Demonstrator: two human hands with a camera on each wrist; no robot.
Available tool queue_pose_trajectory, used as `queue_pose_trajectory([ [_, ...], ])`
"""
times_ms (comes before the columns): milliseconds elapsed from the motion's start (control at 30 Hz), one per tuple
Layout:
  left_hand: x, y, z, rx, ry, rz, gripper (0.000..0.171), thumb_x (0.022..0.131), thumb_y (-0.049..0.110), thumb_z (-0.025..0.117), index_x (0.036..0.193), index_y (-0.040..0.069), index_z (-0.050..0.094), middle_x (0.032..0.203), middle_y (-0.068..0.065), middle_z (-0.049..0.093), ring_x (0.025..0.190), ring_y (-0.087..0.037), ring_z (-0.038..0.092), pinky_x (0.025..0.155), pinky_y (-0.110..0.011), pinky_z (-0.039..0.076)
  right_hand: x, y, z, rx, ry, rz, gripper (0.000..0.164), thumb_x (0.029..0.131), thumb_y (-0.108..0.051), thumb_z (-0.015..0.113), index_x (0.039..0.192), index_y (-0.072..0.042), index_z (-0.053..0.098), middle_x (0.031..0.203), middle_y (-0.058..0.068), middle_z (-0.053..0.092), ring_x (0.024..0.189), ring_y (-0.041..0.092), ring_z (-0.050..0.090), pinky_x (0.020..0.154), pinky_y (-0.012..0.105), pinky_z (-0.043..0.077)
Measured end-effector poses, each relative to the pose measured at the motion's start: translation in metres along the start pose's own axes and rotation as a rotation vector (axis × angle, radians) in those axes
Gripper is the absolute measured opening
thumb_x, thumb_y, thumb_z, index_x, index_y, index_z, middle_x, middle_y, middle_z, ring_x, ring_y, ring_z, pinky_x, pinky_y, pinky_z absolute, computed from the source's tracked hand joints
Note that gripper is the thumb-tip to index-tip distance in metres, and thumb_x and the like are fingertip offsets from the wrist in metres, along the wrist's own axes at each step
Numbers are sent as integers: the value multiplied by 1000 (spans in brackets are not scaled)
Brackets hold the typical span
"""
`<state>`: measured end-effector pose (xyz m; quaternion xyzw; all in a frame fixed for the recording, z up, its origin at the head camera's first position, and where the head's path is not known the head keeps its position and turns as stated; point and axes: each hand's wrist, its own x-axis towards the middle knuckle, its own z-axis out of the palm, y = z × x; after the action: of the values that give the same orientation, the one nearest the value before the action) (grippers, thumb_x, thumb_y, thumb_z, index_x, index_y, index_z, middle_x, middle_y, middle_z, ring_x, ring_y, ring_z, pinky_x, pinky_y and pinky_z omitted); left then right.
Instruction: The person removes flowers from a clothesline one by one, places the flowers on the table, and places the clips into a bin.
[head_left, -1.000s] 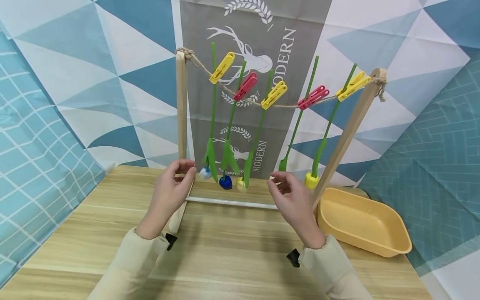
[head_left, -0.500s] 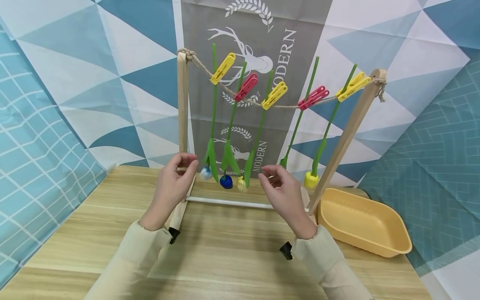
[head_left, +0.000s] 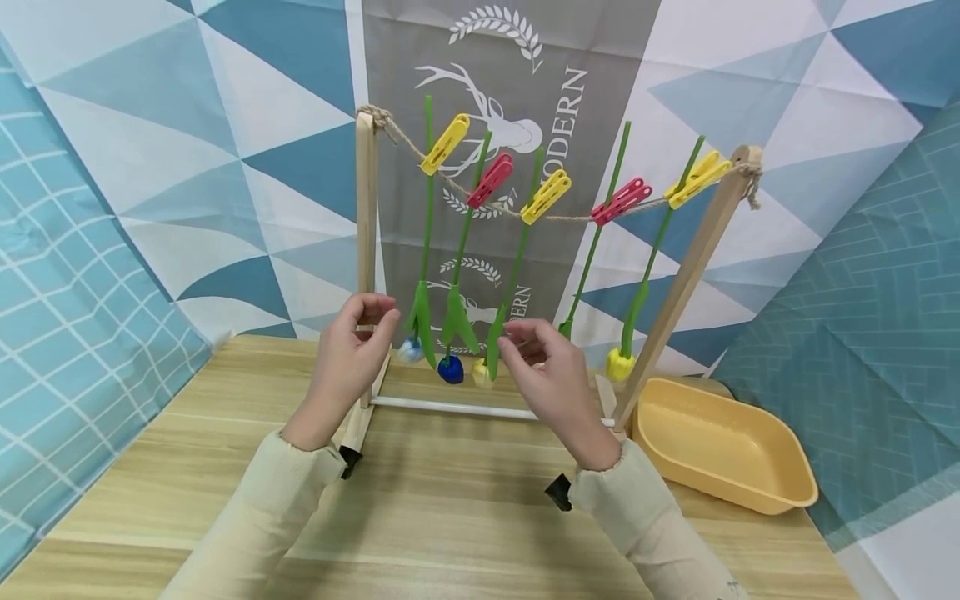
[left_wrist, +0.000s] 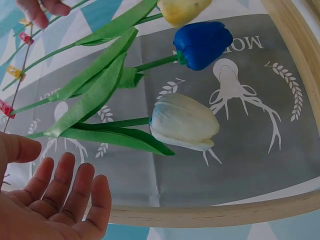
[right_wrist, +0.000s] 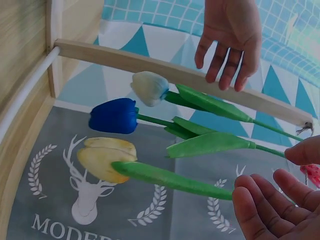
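Blue-and-white geometric cloth (head_left: 292, 92) backs a wooden frame (head_left: 366, 217) whose rope (head_left: 573, 218) carries artificial tulips (head_left: 451, 370) head-down under yellow and red clothespins (head_left: 446, 145). Empty, fingers loose, the left hand (head_left: 348, 354) is beside the blue-tinged white tulip (left_wrist: 184, 121); the right hand (head_left: 553, 375), likewise relaxed, nears the pale-yellow tulip (right_wrist: 106, 159), contact unclear.

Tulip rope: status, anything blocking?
Left hand empty. Right hand empty, close to pale yellow tulip. Five stems pegged to rope. Right hand hides one stem's lower end, head view.
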<state>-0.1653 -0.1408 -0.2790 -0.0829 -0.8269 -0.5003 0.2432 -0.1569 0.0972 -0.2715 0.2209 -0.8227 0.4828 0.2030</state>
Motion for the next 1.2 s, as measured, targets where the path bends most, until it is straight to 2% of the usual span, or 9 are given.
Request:
queue_pose_trajectory([
  [233,1,3,-1,-13,6,-5,31,96,28,52,117,6,54,110,-9,61,98,-19,58,77,-20,45,7,-6,5,38,-22,9,19,91,-19,61,107,-9,63,93,4,66,76,12,60,69,24,52],
  [533,9,8,-2,-38,-3,-10,33,96,31,50,118,6,53,114,-9,59,101,-20,56,83,-35,46,15,-12,11,55,-25,0,18,90,-21,62,105,-11,64,91,3,66,74,12,60,68,24,52],
  [733,15,12,1,-53,-7,3,33,96,30,51,117,5,54,112,-9,60,101,-19,56,79,-27,45,21,-20,13,40,-19,-12,18,91,-25,61,104,-13,64,90,1,66,74,10,60,68,25,53],
  [900,18,15,4,-80,-13,5,32,96,29,51,117,4,53,111,-10,59,101,-20,56,76,-21,43,29,-27,14,77,-33,-14,18,91,-24,60,105,-12,63,93,1,66,76,11,60,71,27,52],
  [1200,24,19,9,-100,-29,35,33,96,28,50,119,5,51,110,-10,58,98,-19,55,77,-24,46,42,-37,17,77,-28,-35,21,91,-22,61,105,-7,64,90,3,66,75,12,59,70,26,51],
])
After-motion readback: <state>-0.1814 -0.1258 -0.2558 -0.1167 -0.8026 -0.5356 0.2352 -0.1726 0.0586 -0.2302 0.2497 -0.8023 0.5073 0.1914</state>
